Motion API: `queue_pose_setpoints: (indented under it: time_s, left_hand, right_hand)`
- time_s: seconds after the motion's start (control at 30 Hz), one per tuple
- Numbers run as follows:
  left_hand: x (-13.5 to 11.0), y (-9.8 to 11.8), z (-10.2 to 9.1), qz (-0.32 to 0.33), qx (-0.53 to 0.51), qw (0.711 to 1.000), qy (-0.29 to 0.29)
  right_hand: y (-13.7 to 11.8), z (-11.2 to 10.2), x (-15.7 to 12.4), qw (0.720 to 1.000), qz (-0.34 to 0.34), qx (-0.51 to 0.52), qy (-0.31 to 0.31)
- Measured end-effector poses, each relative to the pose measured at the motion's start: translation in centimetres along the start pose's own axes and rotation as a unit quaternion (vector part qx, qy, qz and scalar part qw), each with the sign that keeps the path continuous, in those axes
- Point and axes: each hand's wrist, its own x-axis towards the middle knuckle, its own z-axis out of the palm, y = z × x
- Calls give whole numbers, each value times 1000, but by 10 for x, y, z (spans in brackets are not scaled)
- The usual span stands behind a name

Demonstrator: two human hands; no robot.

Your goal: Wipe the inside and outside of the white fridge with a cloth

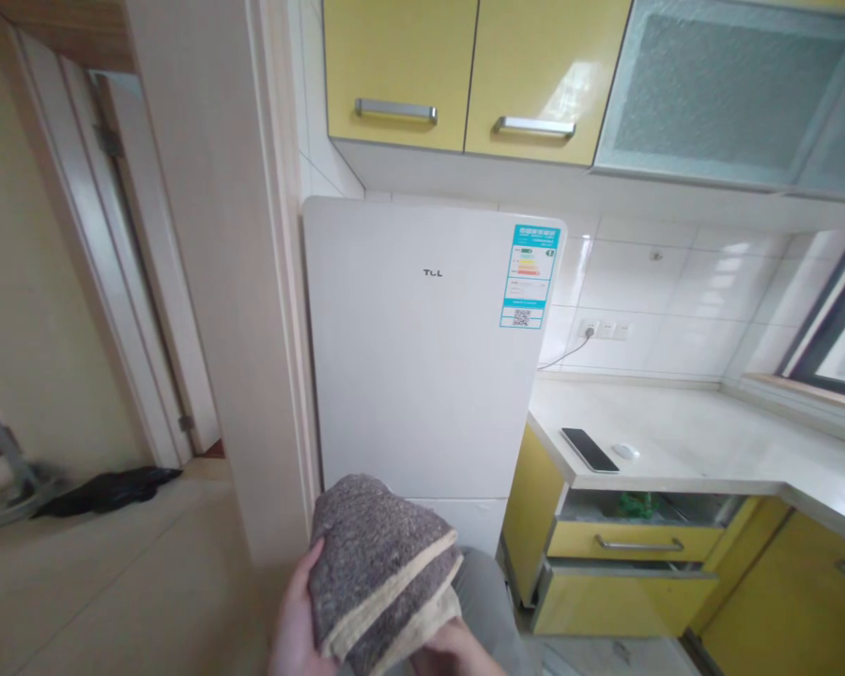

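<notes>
Two-handed, held the folded grey cloth (384,554) at bottom centre of the frame with left hand (297,615) curled round one side and right hand (457,650) clasping the lower edge, and judged it soft, light, best gripped across folds.

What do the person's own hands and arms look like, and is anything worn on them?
The left hand and right hand are bare; no glove or sleeve shows. Their fingers are partly hidden, and little of the arms is in frame.
</notes>
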Motion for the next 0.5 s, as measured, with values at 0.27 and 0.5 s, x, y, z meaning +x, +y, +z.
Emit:
queue_pose_setpoints:
  time_s: [0.27,0.5]
  left_hand:
    - [40,-54,-16,-58,52,980,-184]
    - [138,-57,-46,38,369,917,-143]
  right_hand:
    - [-39,-17,-15,987,-22,118,102]
    - [-35,-85,-6,964,30,173,200]
